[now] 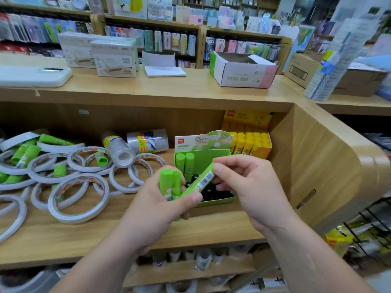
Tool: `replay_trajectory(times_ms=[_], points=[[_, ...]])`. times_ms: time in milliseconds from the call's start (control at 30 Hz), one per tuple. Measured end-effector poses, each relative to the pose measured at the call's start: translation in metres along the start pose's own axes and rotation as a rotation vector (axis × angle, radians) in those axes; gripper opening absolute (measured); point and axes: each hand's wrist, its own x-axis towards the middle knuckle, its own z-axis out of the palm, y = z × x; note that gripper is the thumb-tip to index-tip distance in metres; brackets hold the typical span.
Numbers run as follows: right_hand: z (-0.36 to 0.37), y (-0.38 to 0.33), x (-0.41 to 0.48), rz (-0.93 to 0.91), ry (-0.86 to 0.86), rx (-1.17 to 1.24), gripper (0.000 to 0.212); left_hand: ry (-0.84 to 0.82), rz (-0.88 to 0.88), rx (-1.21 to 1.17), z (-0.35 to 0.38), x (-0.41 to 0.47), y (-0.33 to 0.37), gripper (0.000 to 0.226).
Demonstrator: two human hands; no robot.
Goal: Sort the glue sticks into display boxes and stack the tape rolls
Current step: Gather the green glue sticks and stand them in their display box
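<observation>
Head: "deli" display box (203, 158), "SEA GULL" carton (241, 78)

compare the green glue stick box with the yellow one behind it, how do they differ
The green display box is almost empty: two green sticks stand at its back left behind bare dark sockets; the yellow display box is packed with yellow-capped sticks. The green box sits nearer the shelf's front, the yellow one behind, to its right. Green's header card is rounded, yellow's straight-edged. Both hold sticks upright.

There are two hands (156, 201) (251, 187), two display boxes (213, 158) (262, 150).
</observation>
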Motion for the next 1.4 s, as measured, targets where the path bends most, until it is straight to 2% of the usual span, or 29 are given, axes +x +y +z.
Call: replay_trajectory(times_ms=[100, 200, 333, 433, 500, 633, 867, 933, 1000, 1067, 1133, 1267, 1400], points=[[-0.013, 0.004, -0.001, 0.043, 0.076, 0.129, 0.014, 0.058, -0.037, -0.119, 0.004, -0.005, -0.002, 0.034], [-0.019, 0.007, -0.005, 0.080, 0.052, 0.201, 0.013, 0.113, 0.020, -0.186, 0.006, -0.004, -0.004, 0.027], [-0.019, 0.009, -0.008, 0.092, 0.048, 0.241, 0.010, 0.089, 0.055, -0.236, 0.004, -0.002, -0.002, 0.029], [-0.013, 0.011, -0.010, 0.120, 0.031, 0.224, 0.022, 0.091, 0.089, -0.201, 0.007, 0.001, 0.001, 0.029], [-0.012, 0.012, -0.010, 0.134, -0.020, 0.175, 0.024, 0.096, 0.113, -0.196, 0.007, 0.004, 0.004, 0.021], [-0.015, 0.014, -0.007, 0.016, -0.225, -0.061, 0.008, 0.099, 0.088, -0.224, 0.005, 0.012, 0.012, 0.005], [-0.004, 0.007, -0.001, -0.145, -0.430, -0.261, 0.060, 0.062, 0.049, -0.146, 0.008, 0.020, 0.010, 0.028], [-0.002, 0.007, 0.000, -0.158, -0.469, -0.291, 0.066, 0.062, 0.050, -0.135, 0.007, 0.019, 0.007, 0.030], [-0.002, 0.007, 0.002, -0.164, -0.425, -0.322, 0.059, 0.148, 0.063, -0.130, 0.003, 0.018, 0.001, 0.020], [-0.005, 0.010, 0.006, -0.162, -0.277, -0.362, 0.051, 0.284, 0.086, -0.065, -0.004, 0.018, -0.005, 0.007], [-0.009, 0.014, 0.014, -0.181, -0.126, -0.386, 0.043, 0.356, 0.107, 0.075, -0.013, 0.020, -0.015, 0.008], [-0.006, 0.019, 0.030, -0.228, 0.015, -0.377, 0.026, 0.289, 0.081, 0.301, -0.017, 0.024, -0.033, 0.015], [0.004, 0.023, 0.043, -0.299, 0.066, -0.430, 0.023, 0.287, 0.101, 0.373, -0.015, 0.024, -0.037, 0.020]])
